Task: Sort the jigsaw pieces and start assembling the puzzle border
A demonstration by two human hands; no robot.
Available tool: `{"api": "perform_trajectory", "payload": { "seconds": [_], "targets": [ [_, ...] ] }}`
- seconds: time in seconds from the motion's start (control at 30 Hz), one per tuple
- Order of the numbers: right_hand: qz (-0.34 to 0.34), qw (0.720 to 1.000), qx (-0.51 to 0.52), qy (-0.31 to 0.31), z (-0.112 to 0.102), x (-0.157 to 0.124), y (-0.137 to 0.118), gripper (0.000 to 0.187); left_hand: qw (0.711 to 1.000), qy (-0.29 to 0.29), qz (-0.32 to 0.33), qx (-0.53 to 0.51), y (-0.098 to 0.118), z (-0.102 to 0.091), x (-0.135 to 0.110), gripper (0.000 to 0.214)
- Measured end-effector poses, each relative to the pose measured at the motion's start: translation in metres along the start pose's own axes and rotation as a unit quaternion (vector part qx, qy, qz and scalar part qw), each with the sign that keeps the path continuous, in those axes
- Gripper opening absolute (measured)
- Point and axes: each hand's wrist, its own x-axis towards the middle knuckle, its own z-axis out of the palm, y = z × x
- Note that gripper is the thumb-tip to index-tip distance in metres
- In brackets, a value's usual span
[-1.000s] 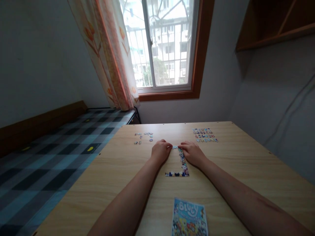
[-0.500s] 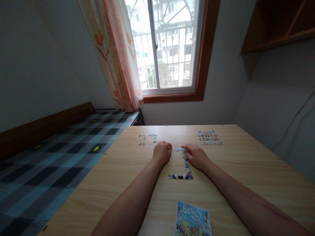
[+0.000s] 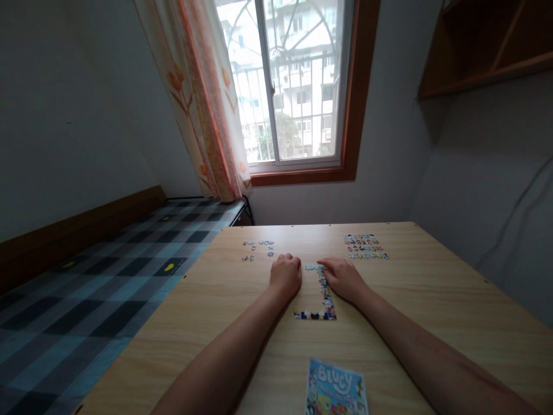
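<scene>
A partly joined jigsaw puzzle border lies on the wooden table, with a top strip, a right side and a bottom strip. My right hand rests at its upper right corner, fingers stretched forward and the tips touching the pieces there. Just left of the border, my left hand lies on the table with its fingers curled in. Whatever may be inside those fingers is hidden. Beyond the left hand are several loose puzzle pieces. Rows of more puzzle pieces sit past the right hand.
A picture sheet or box lid lettered "Bluey" lies near me on the table. To the left is a bed with a checked cover. Behind the table are a curtain and window; a wooden shelf hangs at right.
The view has tilted up slightly, so everything on the table appears a little lower. Both hands stay in nearly the same places by the puzzle border.
</scene>
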Motion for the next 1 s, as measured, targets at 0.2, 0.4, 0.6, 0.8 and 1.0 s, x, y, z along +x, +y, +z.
{"api": "perform_trajectory", "payload": {
  "seconds": [0.2,0.4,0.6,0.8,1.0],
  "targets": [
    [0.004,1.0,-0.001,-0.005,0.0,0.001,0.001,0.033,0.998,-0.04,-0.021,0.043,-0.031,-0.021,0.024,0.027],
    [0.007,1.0,0.002,0.002,0.001,0.001,0.001,0.032,0.99,-0.017,-0.1,0.102,-0.126,-0.056,0.065,0.031],
    [0.007,1.0,0.005,0.005,0.001,0.002,-0.001,0.031,0.989,-0.022,-0.08,0.125,-0.18,-0.059,0.085,0.033],
    [0.008,1.0,0.014,0.002,-0.002,0.003,-0.003,0.031,0.99,-0.041,-0.062,0.121,-0.192,-0.04,0.094,0.024],
    [0.011,1.0,0.015,0.006,-0.004,0.004,-0.005,0.029,0.989,-0.053,-0.074,0.118,-0.195,-0.034,0.104,0.016]
  ]
}}
